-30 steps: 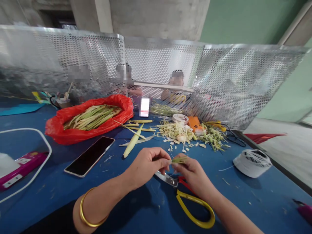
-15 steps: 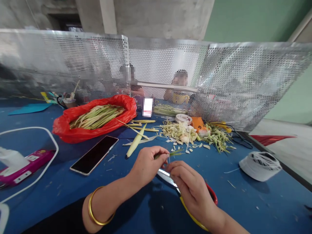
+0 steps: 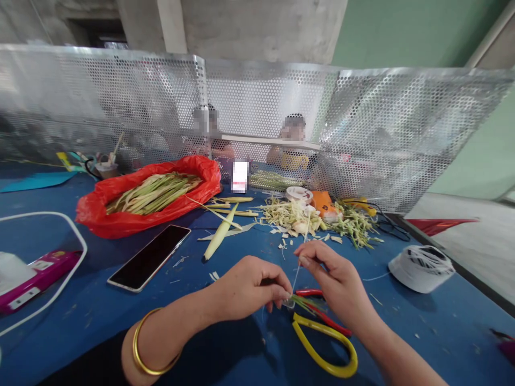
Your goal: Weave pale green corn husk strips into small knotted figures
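My left hand (image 3: 257, 287) pinches a small bunch of thin green plant strips (image 3: 308, 304) whose tips point right. My right hand (image 3: 332, 271), fingers pinched together, pulls a white string (image 3: 296, 274) taut, up and away from the bunch. The string's loose end stands up past my right fingers. Just below the hands lies a pair of scissors (image 3: 325, 325) with one yellow and one red handle. Its blades are mostly hidden by my left hand and the strips. A pale husk-like leaf (image 3: 220, 234) lies beyond my left hand.
A red plastic bag (image 3: 90, 210) holds long dry leaves (image 3: 156, 192). Near it lie a phone (image 3: 149, 258) and a magenta power strip (image 3: 38, 279). Behind my hands is a heap of leaf scraps (image 3: 290, 213). A string spool (image 3: 420, 271) stands right. People sit behind a perforated metal screen (image 3: 257, 91).
My hands have drawn apart: the left came nearer and right, the right rose and now stretches the string. The scissors' handles, partly covered by my right hand before, now show.
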### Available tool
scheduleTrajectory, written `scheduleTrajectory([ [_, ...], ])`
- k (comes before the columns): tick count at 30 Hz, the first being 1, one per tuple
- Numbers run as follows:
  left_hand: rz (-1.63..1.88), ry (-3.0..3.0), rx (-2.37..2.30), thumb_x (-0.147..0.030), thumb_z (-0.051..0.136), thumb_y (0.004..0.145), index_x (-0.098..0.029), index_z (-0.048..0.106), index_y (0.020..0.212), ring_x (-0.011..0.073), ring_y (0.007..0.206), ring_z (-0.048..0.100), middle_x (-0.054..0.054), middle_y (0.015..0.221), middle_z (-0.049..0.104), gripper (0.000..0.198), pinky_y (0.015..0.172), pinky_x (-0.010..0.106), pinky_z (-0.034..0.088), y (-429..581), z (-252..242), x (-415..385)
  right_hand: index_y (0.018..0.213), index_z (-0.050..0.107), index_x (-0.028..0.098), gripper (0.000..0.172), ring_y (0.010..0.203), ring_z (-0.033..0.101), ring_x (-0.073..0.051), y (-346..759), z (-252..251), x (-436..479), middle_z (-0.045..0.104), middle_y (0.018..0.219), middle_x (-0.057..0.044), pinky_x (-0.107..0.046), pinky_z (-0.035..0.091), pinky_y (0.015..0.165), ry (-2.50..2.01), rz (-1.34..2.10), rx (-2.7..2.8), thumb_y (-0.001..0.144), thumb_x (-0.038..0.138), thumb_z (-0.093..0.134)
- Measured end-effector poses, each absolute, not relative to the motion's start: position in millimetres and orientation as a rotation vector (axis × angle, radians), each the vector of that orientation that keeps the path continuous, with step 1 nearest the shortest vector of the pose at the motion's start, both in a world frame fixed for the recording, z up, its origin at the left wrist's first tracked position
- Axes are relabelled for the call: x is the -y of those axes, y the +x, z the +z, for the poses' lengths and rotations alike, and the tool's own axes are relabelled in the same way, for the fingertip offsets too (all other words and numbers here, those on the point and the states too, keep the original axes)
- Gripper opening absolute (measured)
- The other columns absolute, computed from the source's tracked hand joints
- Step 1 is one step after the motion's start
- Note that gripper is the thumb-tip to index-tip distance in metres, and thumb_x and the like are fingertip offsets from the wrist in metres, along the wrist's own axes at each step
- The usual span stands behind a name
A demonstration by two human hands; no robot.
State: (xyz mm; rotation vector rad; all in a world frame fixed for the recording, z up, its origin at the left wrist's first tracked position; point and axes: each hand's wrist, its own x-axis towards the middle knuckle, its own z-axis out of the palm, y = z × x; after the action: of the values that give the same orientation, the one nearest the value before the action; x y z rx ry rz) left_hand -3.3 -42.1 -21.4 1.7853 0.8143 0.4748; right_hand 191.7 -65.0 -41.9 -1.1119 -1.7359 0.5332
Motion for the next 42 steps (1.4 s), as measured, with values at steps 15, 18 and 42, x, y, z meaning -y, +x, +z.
scheduleTrajectory([
  [15, 0.940, 1.627, -1.030, -0.027, 0.058, 0.081, -0.017, 0.066, 0.083, 0.0124, 0.058, 0.059, 0.000, 0.069, 0.065, 0.014, 0.059, 0.024, 0.048, -5, -35, 30, 0.091, 0.054, 0.022, 0.018, 0.102, 0.057, -0.018, 164, -54, 88, 0.056, 0.112, -0.009, -0.028, 0.045, 0.084, -0.894, 0.360, 2.041, 0.095, 0.011, 0.041],
  [18, 0.933, 1.761, -1.086, -0.025, 0.055, 0.081, -0.018, 0.067, 0.081, 0.0135, 0.062, 0.060, 0.000, 0.070, 0.066, 0.014, 0.062, 0.024, 0.046, -2, -38, 34, 0.093, 0.053, 0.022, 0.018, 0.096, 0.058, -0.016, 163, -55, 89, 0.059, 0.105, -0.007, -0.027, 0.047, 0.082, -0.831, 0.467, 2.066, 0.096, 0.009, 0.040],
  [42, 0.990, 1.448, -0.964, -0.028, 0.061, 0.081, -0.016, 0.063, 0.084, 0.0107, 0.055, 0.058, -0.001, 0.066, 0.063, 0.012, 0.058, 0.024, 0.049, -3, -30, 32, 0.082, 0.054, 0.021, 0.019, 0.080, 0.056, -0.017, 169, -58, 78, 0.057, 0.089, -0.006, -0.029, 0.045, 0.071, -1.021, 0.483, 2.000, 0.094, 0.014, 0.041],
])
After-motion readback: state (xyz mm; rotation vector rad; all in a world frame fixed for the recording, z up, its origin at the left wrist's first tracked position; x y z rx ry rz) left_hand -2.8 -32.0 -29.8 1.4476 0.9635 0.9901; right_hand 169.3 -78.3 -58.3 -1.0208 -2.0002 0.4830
